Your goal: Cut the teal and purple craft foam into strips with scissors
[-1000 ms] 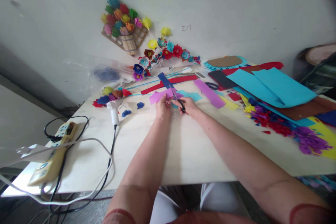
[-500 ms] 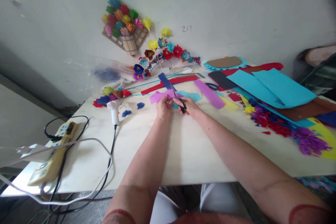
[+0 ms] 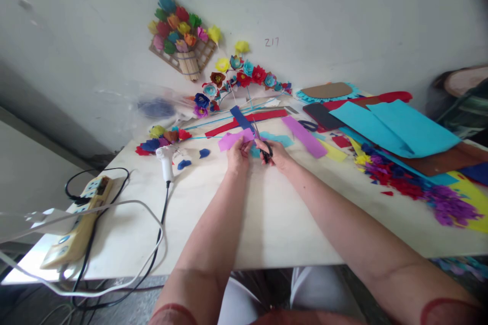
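My left hand (image 3: 239, 156) pinches a piece of pinkish-purple paper (image 3: 233, 139) near the middle of the table. Just beside it, my right hand (image 3: 275, 154) grips black-handled scissors (image 3: 266, 153), their blades pointing away from me at the paper's right edge. Under and behind the hands lie a light-blue paper piece (image 3: 277, 139) and a dark-blue strip (image 3: 241, 117). A long red strip (image 3: 224, 127) stretches behind them. Right of the scissors rests another purple strip (image 3: 304, 136). Two dark-blue petal-shaped pieces (image 3: 184, 164) lie to the left.
At left are a white glue-gun-like tool (image 3: 166, 163), a power strip (image 3: 78, 223) and loose cables. Paper flowers (image 3: 244, 78) line the back by the wall. On the right lie blue sheets (image 3: 415, 129), a dark phone-like slab (image 3: 322, 116) and heaped paper scraps (image 3: 450, 203).
The scissors have turned slightly and their blades have come away from across the purple paper to its right edge. My left hand stays nearly in place.
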{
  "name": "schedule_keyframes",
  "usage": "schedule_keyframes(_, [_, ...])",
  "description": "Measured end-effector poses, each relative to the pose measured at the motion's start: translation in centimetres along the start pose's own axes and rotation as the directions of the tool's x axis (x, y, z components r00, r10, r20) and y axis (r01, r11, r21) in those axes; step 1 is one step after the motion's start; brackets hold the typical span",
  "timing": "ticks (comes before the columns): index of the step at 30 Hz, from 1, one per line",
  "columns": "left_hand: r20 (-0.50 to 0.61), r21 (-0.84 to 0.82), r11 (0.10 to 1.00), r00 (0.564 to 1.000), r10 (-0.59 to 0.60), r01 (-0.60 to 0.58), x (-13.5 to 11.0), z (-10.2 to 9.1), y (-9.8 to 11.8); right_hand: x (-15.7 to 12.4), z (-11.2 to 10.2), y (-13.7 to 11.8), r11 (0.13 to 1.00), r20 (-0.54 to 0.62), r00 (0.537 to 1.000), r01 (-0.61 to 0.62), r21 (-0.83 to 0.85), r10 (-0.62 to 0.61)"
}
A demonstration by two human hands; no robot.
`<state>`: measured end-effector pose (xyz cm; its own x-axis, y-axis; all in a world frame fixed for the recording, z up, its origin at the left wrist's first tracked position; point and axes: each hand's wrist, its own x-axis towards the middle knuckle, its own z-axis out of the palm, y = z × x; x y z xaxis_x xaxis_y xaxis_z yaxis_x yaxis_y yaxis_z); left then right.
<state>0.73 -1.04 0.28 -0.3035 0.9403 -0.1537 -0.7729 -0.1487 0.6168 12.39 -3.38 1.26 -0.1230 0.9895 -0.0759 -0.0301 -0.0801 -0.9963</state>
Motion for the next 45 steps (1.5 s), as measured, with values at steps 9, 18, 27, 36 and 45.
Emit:
schedule_keyframes(9, [0.018,-0.005,1.000,1.000,-0.023,0.024,-0.05,-0.06,0.21,-0.11,-0.24,-0.01,0.999,0.027,1.000,-0.017,0.041,0.016])
schedule_keyframes(18, [0.035,0.016,1.000,0.999,0.001,-0.001,-0.08,-0.17,0.20,-0.11,-0.51,0.01,1.000,0.131,0.991,-0.019,-0.017,0.021])
schedule_keyframes(27, [0.086,0.005,0.999,0.996,0.036,-0.036,-0.26,-0.25,0.18,-0.39,-0.19,-0.27,0.993,0.164,0.986,0.009,-0.121,0.011])
schedule_keyframes(36, [-0.005,0.019,1.000,1.000,0.009,-0.009,0.13,-0.25,0.10,-0.52,-0.11,-0.41,0.992,0.139,0.990,0.006,-0.123,0.011])
schedule_keyframes(45, [-0.024,0.012,1.000,1.000,0.002,-0.002,0.05,-0.07,0.32,-0.75,-0.06,-0.67,0.993,0.133,0.991,0.003,-0.120,0.013])
